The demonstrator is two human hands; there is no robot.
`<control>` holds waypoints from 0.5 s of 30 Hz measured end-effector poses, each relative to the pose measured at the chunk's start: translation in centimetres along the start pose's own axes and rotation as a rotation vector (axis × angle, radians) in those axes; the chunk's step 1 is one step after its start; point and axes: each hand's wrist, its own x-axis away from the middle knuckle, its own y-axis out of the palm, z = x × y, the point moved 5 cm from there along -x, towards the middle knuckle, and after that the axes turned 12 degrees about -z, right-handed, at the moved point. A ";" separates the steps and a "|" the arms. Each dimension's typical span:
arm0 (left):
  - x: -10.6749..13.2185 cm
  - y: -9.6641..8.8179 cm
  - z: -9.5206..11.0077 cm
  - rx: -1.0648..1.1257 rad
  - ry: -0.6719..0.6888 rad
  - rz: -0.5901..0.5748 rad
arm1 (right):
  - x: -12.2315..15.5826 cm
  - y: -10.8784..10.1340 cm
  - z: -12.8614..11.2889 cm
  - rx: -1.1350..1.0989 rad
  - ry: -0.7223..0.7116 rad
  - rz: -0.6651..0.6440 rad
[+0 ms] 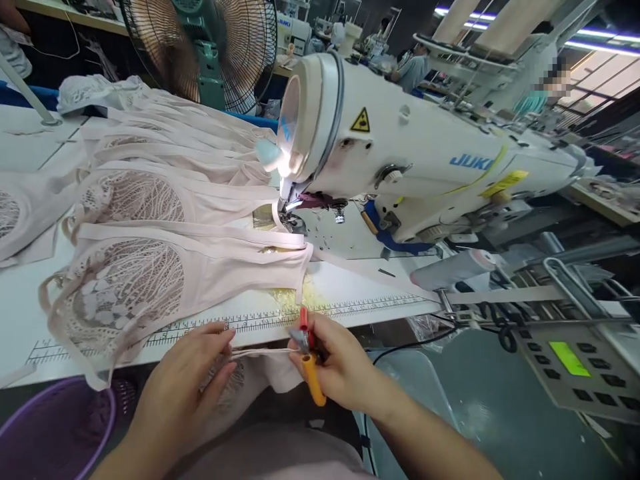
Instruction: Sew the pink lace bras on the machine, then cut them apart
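At the front edge of the sewing table, my left hand is curled around a pale pink lace bra that hangs down toward my lap. My right hand grips a pair of thread snips with yellow and red on the handles, and its fingertips also meet the end of the bra's band. Just beyond my hands, another pale pink bra lies flat, its band end close to the sewing machine's presser foot. Part of the held bra is hidden behind my left hand.
A white JUKI sewing machine fills the centre right. More bras lie in a row behind, near a fan. A printed ruler runs along the table edge. A purple bin stands lower left, a control panel at right.
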 end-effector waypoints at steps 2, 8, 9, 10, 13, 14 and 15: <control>0.2 -0.1 0.6 0.077 0.016 -0.039 | 0.9 0.1 0.4 -0.133 0.047 -0.021; 0.9 1.6 2.5 0.384 -0.066 -0.155 | 3.9 0.4 1.2 -0.453 0.009 -0.049; 0.9 2.1 2.7 0.482 -0.100 -0.171 | 4.4 0.3 1.2 -0.479 -0.015 -0.035; 0.9 2.8 2.8 0.589 -0.141 -0.197 | 4.9 0.2 1.2 -0.502 -0.041 -0.018; 0.7 4.6 3.1 0.857 -0.278 -0.282 | 6.1 -0.3 1.7 -0.516 -0.043 0.053; 0.6 5.0 3.1 0.898 -0.305 -0.299 | 6.4 -0.4 2.0 -0.503 -0.018 0.080; 0.5 5.2 3.2 0.912 -0.315 -0.303 | 6.7 -0.5 2.4 -0.489 0.011 0.108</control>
